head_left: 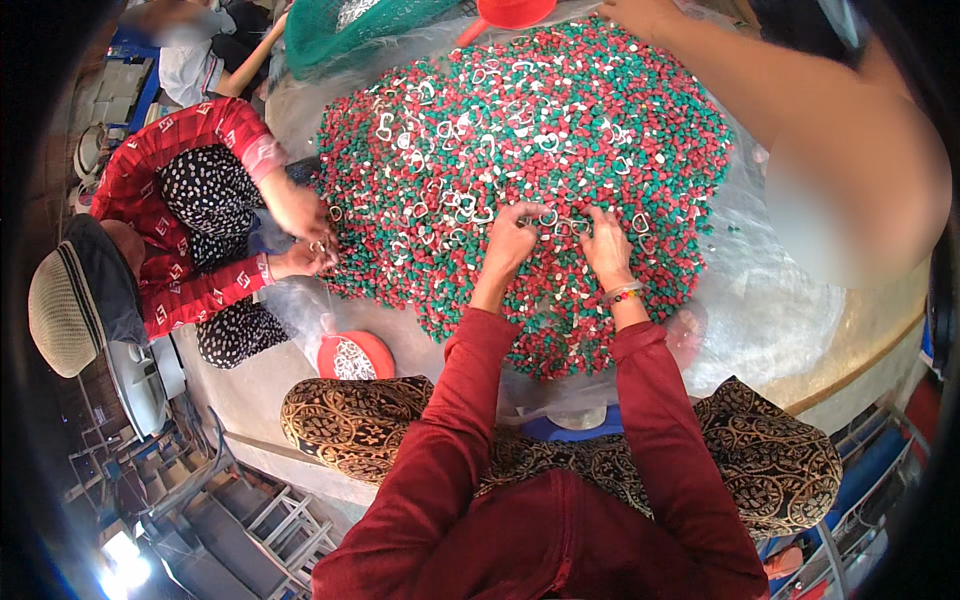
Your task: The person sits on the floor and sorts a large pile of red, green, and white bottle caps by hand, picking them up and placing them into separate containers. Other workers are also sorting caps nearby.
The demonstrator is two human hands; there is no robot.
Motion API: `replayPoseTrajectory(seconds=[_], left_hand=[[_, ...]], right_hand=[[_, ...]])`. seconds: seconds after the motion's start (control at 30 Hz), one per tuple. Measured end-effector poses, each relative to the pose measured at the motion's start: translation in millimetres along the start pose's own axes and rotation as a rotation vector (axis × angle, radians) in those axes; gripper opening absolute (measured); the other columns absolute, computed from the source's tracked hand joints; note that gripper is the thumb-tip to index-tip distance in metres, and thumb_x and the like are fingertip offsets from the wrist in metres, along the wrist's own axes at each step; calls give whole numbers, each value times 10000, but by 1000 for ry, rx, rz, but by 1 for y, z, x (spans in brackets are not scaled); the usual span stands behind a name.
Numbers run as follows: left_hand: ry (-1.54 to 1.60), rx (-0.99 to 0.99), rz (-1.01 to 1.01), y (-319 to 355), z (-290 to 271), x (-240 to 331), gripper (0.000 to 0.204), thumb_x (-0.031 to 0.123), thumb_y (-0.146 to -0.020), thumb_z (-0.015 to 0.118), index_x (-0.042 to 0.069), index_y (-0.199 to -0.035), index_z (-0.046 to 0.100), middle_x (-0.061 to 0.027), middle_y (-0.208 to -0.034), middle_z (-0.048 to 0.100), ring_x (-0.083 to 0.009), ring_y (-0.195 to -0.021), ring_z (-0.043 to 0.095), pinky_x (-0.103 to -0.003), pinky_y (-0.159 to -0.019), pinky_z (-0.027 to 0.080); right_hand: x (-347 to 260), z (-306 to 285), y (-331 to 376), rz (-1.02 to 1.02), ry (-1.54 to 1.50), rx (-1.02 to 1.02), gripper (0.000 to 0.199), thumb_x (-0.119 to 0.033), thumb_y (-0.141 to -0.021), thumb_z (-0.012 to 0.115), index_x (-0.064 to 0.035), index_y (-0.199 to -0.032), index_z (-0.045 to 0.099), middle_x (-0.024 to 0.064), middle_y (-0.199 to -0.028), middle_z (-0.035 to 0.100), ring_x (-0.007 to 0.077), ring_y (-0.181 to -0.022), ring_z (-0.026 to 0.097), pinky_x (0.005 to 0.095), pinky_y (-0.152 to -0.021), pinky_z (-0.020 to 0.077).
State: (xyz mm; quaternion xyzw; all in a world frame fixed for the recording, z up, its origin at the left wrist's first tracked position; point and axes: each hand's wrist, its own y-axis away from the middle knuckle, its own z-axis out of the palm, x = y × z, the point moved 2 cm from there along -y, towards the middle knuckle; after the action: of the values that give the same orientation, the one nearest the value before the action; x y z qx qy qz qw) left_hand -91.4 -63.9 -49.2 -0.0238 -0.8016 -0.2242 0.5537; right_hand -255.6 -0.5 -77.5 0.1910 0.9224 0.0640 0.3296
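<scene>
Head, hands (512,243) (606,250) amid pile (560,110), sheet margin (765,315) right

Red, green & white pcs (560,170) at 12 o'clock look like hard plastic, smooth w/ a slight gloss, & the pale rings (464,205) among them seem smooth plastic too; clear sheet (780,320) at 3 = thin, crinkled, v. shiny plastic film. Bowl (380,349) at 8 and dish (515,12) at 12 are smooth, semi-gloss plastic, net (330,45) at 11 a rough mesh, prob. synthetic. Sleeves (450,370) at 6, printed trousers (770,455) at 4 and checked shirt (215,125) at 10 = matt cloth; hat (62,310) at 9 looks coarse-woven.
</scene>
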Motion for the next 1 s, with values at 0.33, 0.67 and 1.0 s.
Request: replayPoseTrajectory(seconds=[0.33, 0.67, 1.0], left_hand=[[-689, 189, 397, -3, 52, -29, 192, 69, -662, 764, -19, -765, 628, -214, -908, 513, -358, -840, 553, -416, -726, 477], [683, -88, -167, 73, -12, 31, 153, 202, -897, 600, 54, -933, 588, -38, -977, 598, -102, -823, 532, -261, -659, 433], [-459, -294, 298, 97, 10, 139, 253, 94, -792, 641, -26, -1003, 572, -170, -924, 562, -307, -884, 571, -376, -790, 473]], right_hand=[[14, -6, 17, 119, -118, 52, 362, -213, -719, 762, -28, -939, 542, 164, -976, 603, 362, -877, 612, 468, -689, 498], [20, 1, 20, 90, -467, 211, 187, -197, -806, 672, -24, -864, 629, 158, -888, 603, 313, -772, 589, 417, -665, 489], [-15, -27, 75, 276, -2419, -21, 142, -168, -804, 548, -47, -872, 570, 135, -901, 616, 342, -928, 600, 497, -878, 471]])
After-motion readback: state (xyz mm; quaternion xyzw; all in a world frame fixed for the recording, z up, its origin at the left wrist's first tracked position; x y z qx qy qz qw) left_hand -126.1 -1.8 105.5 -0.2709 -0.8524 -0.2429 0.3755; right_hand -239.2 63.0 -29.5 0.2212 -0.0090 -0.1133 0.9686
